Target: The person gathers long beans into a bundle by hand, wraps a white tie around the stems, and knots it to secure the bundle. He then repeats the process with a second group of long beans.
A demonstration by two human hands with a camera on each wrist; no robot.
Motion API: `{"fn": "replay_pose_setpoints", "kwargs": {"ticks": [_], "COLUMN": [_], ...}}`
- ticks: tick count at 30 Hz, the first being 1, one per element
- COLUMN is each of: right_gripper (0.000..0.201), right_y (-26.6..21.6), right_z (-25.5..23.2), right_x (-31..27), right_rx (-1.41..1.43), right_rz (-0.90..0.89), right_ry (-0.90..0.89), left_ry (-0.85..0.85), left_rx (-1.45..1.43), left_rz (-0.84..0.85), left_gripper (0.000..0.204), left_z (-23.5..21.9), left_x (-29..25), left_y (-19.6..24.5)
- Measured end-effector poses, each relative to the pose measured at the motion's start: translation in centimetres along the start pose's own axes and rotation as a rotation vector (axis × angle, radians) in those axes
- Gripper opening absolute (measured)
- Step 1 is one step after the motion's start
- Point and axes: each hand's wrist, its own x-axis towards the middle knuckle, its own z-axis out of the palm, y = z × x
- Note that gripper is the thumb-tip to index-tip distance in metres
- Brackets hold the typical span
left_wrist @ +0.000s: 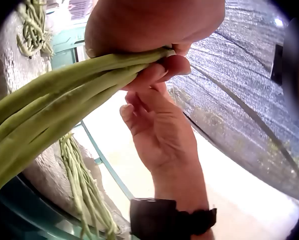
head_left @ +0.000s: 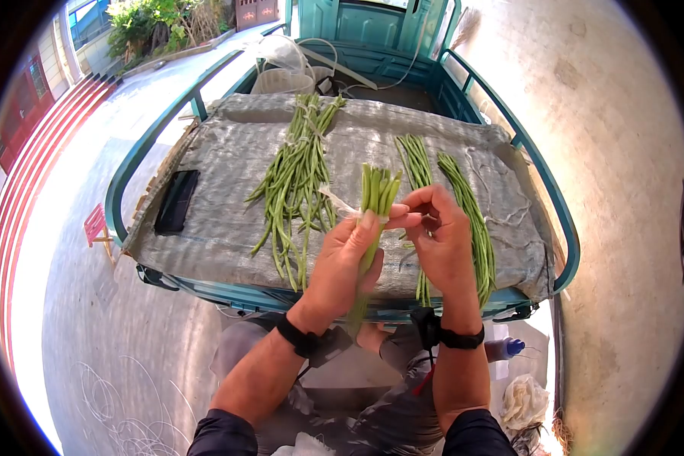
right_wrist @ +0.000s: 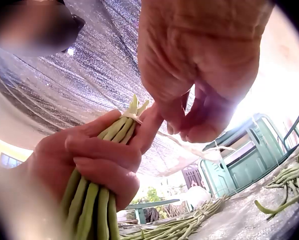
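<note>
My left hand point(head_left: 334, 262) grips a small bundle of green long beans point(head_left: 378, 194) near one end, holding it up over the grey woven sheet point(head_left: 220, 251). A thin white strip point(right_wrist: 133, 117) runs round the bundle close to its tips, and one loose end sticks out to the left in the head view. Beside the bundle is my right hand point(head_left: 442, 239), its thumb and fingers curled together, pinching the strip right at the beans. In the left wrist view the bean ends point(left_wrist: 64, 95) stretch toward the camera, and the left palm hides the tie.
A larger tied bunch of beans point(head_left: 292, 175) lies left of centre on the sheet. Two thinner bunches point(head_left: 414, 163) lie to the right, near loose white strings point(head_left: 501, 209). A dark flat phone-like thing point(head_left: 177, 201) is at left. Teal rails point(head_left: 156, 129) flank the cart bed.
</note>
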Motion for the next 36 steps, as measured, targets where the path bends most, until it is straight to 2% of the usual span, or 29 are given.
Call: {"fn": "replay_pose_setpoints", "kwargs": {"ticks": [4, 7, 10, 13, 16, 19, 27, 31, 34, 36], "right_gripper": [0.024, 0.021, 0.016, 0.012, 0.020, 0.025, 0.032, 0.032, 0.030, 0.028], "right_y": [-0.4, -0.7, -1.9, -3.2, -2.4, -2.8, -2.3, -0.9, 0.4, 1.2], "right_z": [-0.1, -0.4, -0.4, 0.5, 1.4, 2.3, 3.3, 3.4, 3.2, 2.9], "right_x": [-0.1, -0.2, -0.4, -0.7, -0.8, -0.9, -0.8, -0.5, -0.2, -0.1], "right_rx": [-0.045, 0.072, 0.140, 0.212, 0.135, 0.008, -0.129, -0.051, 0.019, 0.139], "right_rz": [0.014, -0.008, 0.098, 0.186, 0.111, 0.064, 0.074, 0.136, 0.106, 0.174], "right_ry": [0.039, 0.018, -0.032, -0.137, -0.139, -0.092, 0.017, 0.035, 0.017, -0.018], "left_ry": [0.100, 0.201, 0.293, 0.312, 0.310, 0.391, 0.398, 0.442, 0.447, 0.432], "left_rx": [0.302, 0.335, 0.303, 0.349, 0.501, 0.716, 0.869, 0.961, 0.958, 0.940], "left_rz": [0.085, 0.100, 0.112, 0.165, 0.210, 0.312, 0.444, 0.466, 0.400, 0.365], "left_gripper": [0.048, 0.047, 0.046, 0.048, 0.043, 0.038, 0.043, 0.043, 0.044, 0.045], "left_z": [0.4, 0.2, 0.0, 0.1, -0.5, -0.9, 0.0, 0.0, 0.2, 0.1], "left_x": [-0.2, 0.0, 0.2, 0.4, 0.5, 1.0, 1.5, 1.9, 2.0, 2.1], "left_y": [-0.1, -0.4, -0.9, -1.2, -2.3, -3.5, -3.1, -3.4, -3.1, -2.8]}}
